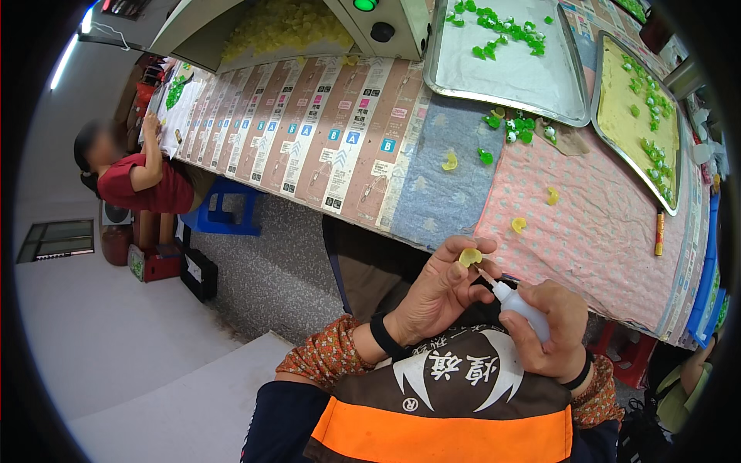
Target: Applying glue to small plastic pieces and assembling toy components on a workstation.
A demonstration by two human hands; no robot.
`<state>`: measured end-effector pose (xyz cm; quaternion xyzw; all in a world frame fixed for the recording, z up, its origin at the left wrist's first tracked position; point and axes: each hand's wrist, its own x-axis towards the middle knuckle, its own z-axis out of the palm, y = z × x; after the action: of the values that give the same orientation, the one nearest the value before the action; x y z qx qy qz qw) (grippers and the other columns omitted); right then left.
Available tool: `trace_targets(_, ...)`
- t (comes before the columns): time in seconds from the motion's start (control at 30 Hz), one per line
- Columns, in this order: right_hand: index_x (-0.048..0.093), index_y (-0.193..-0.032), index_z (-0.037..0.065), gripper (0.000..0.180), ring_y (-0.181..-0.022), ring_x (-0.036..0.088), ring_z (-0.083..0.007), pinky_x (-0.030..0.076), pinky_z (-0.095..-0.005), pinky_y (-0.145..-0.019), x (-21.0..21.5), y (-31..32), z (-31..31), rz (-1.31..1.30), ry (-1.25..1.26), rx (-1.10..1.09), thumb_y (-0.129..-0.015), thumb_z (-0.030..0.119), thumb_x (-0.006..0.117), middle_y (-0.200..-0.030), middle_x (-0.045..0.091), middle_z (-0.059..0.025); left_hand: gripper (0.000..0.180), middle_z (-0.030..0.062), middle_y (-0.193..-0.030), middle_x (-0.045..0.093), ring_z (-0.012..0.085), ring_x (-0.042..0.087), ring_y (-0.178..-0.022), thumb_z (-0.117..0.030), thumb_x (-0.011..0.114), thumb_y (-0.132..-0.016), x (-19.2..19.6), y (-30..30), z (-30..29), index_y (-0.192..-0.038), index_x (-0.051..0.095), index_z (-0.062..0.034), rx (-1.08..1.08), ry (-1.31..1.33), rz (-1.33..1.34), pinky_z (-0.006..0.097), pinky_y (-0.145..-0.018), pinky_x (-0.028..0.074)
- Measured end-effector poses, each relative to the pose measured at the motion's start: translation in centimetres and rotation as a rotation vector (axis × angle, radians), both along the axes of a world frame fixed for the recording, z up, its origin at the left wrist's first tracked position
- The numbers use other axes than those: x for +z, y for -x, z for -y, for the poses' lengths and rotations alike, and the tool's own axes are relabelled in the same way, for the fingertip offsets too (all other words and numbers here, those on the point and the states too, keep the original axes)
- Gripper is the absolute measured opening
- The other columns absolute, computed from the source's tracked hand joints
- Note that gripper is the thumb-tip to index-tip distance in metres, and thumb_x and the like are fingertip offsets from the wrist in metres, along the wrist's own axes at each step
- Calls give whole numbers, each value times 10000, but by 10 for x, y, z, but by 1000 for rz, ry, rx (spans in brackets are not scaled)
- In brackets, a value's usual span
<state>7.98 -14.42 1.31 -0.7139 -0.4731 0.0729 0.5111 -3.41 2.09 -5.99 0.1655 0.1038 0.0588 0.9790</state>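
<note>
At the pink cloth's (594, 262) open near edge, hands (428, 305) (557, 320) grasp a yellow piece (470, 257) (left) and bottle (526, 313) (right).

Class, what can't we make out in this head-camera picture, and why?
All in the head view:
Bottle: part of its body, covered by the right hand.
Yellow piece: one edge, behind the fingertips of the left hand.
Yellow pile: its top, cut off by the upper edge.
Far green pieces: details, too small.
Person in light green: mostly cut off by the dark rim.
</note>
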Motion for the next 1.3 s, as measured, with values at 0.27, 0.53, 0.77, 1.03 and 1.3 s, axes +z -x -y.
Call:
trace_targets(0.27, 648, -1015, -5, 378, -562, 582, -262, 418, -365, -499, 2, 0, 0, 56, 26, 11, -715, 97, 854, -719, 600, -96, 334, 122, -1366, 539, 241, 623, -1149, -170, 679, -959, 0, 1, 0, -1260, 551, -103, 46, -84, -18, 348, -824, 629)
trace_targets(0.53, 638, -1039, -1, 391, -555, 565, -256, 408, -369, -494, 5, 0, 0, 133, 85, -1, -727, 107, 847, -716, 588, -83, 326, 108, -1177, 636, 191, 656, -1080, -118, 673, -959, 9, -1, 0, -1246, 555, -19, 105, -233, -70, 317, -854, 616)
trace_targets(0.77, 633, -1062, -1, 404, -553, 558, -259, 409, -372, -495, 11, -3, 3, 185, 108, -14, -732, 104, 843, -739, 597, -88, 308, 138, -1258, 581, 253, 645, -1095, -143, 673, -963, 5, 2, 1, -1222, 542, -39, 134, -307, -155, 362, -832, 635)
trace_targets(1.03, 509, -1302, -11, 471, -897, 621, -191, 518, -328, -755, -3, -26, 26, -330, -71, -418, -909, 143, 718, -1131, 616, -116, 293, 97, -1241, 597, 226, 647, -1093, -200, 647, -988, 13, 3, 2, -1224, 549, -57, 86, -241, -188, 360, -821, 621)
trace_targets(1.3, 492, -1321, 14, 401, -1073, 610, -167, 479, -314, -957, 1, -92, 53, -445, -65, -475, -945, 59, 624, -1226, 599, -110, 339, 81, -1224, 608, 209, 646, -1077, -288, 636, -997, 18, 1, 1, -1231, 549, -60, -36, -198, -210, 345, -808, 613)
